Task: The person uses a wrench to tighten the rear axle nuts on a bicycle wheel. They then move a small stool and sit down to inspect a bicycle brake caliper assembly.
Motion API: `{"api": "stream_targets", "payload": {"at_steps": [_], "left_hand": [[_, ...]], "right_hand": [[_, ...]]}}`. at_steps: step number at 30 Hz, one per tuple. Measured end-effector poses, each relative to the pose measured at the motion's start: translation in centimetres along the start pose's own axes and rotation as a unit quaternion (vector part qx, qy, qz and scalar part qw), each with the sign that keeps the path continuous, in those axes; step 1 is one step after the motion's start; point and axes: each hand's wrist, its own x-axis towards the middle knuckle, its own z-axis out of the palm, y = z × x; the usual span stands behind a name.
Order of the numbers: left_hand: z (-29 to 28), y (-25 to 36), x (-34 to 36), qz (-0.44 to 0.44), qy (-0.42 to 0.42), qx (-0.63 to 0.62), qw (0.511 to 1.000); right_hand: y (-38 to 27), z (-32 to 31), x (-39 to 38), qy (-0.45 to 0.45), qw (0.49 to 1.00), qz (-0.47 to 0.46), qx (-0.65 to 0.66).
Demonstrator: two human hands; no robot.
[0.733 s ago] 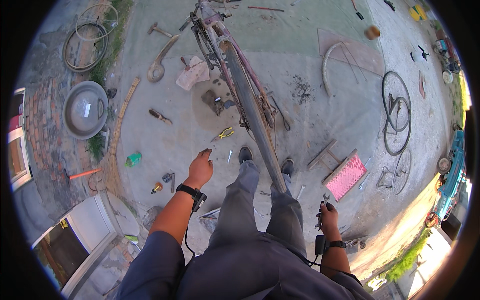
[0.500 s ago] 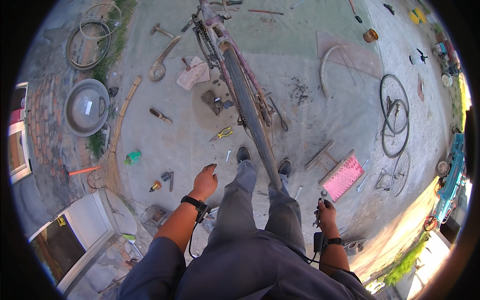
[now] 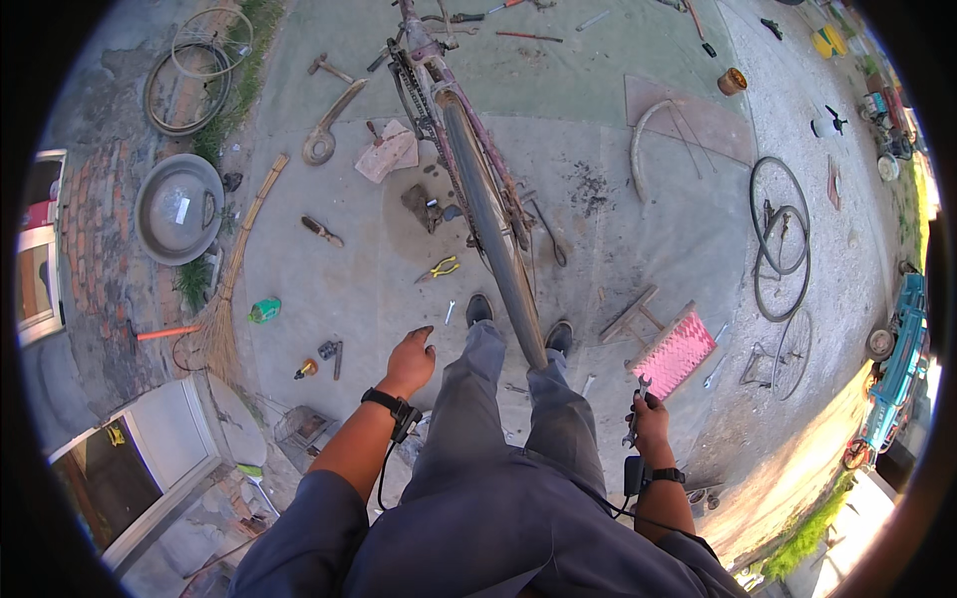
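My left hand [image 3: 409,361] hangs in the air by my left leg, fingers loosely apart and empty. My right hand [image 3: 650,421] grips metal wrenches [image 3: 642,391] beside my right thigh. Ahead of me a rusty bicycle's tyre [image 3: 498,249] reaches toward my knees, with the purplish frame [image 3: 432,52] and chain beyond it. Yellow-handled pliers [image 3: 445,267] and a small wrench [image 3: 450,311] lie on the ground left of the tyre. A wooden stool with a pink woven seat [image 3: 676,351] lies to the right.
Around me lie a broom [image 3: 239,239], a metal basin [image 3: 177,207], a green bottle [image 3: 264,310], loose tyres [image 3: 780,244], a brown can [image 3: 732,82] and several tools. A doorway [image 3: 110,478] is at lower left, and a blue vehicle [image 3: 897,349] stands at the far right.
My left hand has dropped slightly and shifted right relative to my body. The whole scene has shifted a little as my head moves; my right hand still grips the wrenches.
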Motion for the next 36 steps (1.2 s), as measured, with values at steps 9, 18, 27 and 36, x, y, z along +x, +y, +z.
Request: {"api": "stream_targets", "payload": {"at_steps": [9, 18, 27, 36], "left_hand": [[-0.2, 0.7, -0.9, 0.005, 0.0, -0.004, 1.0], [-0.7, 1.4, -2.0, -0.001, 0.007, -0.015, 1.0], [-0.7, 1.0, -3.0, -0.011, 0.008, -0.027, 1.0], [-0.6, 0.6, -3.3, -0.013, 0.013, -0.037, 0.999]], "right_hand": [[-0.6, -0.7, -0.1, -0.009, 1.0, 0.005, 0.018], [-1.7, -1.1, 0.0, -0.016, 1.0, -0.008, 0.015], [-3.3, -1.0, -0.2, -0.024, 0.999, -0.028, 0.02], [-3.5, -0.9, 0.0, -0.021, 0.999, -0.023, 0.024]]}}
